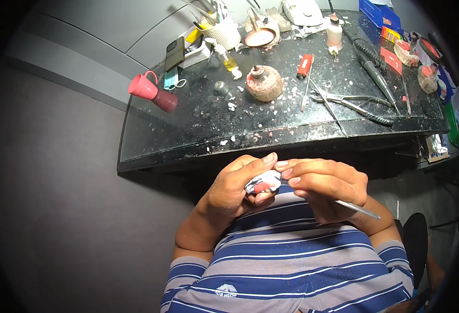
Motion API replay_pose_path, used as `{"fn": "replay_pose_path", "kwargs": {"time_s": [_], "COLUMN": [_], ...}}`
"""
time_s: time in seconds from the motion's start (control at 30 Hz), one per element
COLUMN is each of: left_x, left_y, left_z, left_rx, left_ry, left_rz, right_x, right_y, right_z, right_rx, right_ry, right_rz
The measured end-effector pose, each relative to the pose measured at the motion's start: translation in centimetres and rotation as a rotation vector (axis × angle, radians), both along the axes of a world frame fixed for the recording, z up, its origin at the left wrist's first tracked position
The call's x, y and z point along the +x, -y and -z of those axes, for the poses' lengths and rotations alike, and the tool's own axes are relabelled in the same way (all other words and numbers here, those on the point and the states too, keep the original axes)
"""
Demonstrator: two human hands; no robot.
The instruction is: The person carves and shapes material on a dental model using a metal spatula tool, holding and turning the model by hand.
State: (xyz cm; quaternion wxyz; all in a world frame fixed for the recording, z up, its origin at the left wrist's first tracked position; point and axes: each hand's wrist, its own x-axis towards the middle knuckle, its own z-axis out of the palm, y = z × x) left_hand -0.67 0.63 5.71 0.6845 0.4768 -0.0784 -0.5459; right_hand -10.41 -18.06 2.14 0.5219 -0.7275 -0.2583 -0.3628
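Note:
My left hand (233,183) is closed around a small white plaster piece with a pink patch (264,183), which looks like a dental cast. It is held in front of my striped shirt, just off the bench's near edge. Close beside it, my right hand (327,186) is closed on a thin metal hand tool, perhaps a dental carver (359,208). The tool's flat grey end sticks out below the palm toward the lower right. My right fingertips are at the edge of the cast; they hide the tool's other end.
White and pink crumbs litter the black bench (187,122). On it are a round crusted burner (264,83), plaster nippers (349,103), a corded handpiece (378,78), a red lighter (305,66) and a dropper bottle (334,34). A pink cup (144,86) and phone (175,53) are at the left.

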Motion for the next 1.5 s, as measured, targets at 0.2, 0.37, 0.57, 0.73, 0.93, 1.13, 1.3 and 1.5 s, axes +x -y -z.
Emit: {"fn": "replay_pose_path", "kwargs": {"time_s": [0.2,0.37,0.57,0.73,0.93,1.13,1.3,1.5], "left_x": [0.5,0.0,-0.5,-1.1,0.3,2.4,3.8,4.4], "left_y": [0.1,0.2,0.3,0.7,0.3,0.7,0.4,0.2], "left_z": [1.5,1.8,2.1,1.9,3.1,5.2,6.5,6.7], "left_rx": [-0.062,-0.048,0.031,0.086,-0.012,-0.299,-0.423,-0.491], "left_ry": [0.350,0.534,0.715,0.715,0.693,0.533,0.409,0.412], "left_rz": [-0.062,-0.096,-0.142,-0.194,-0.131,-0.250,-0.267,-0.306], "right_x": [0.7,0.7,1.1,1.5,0.9,0.5,1.6,3.8], "right_y": [0.4,0.9,1.0,0.7,1.3,2.0,3.6,7.2], "right_z": [1.8,1.2,0.8,0.9,1.1,1.1,1.3,2.6], "right_rx": [0.277,0.072,-0.052,0.025,0.035,0.279,0.221,0.194], "right_ry": [-0.014,-0.050,0.006,0.017,0.035,-0.141,0.042,0.013], "right_rz": [0.034,0.016,-0.018,0.077,-0.025,0.070,0.212,0.535]}}
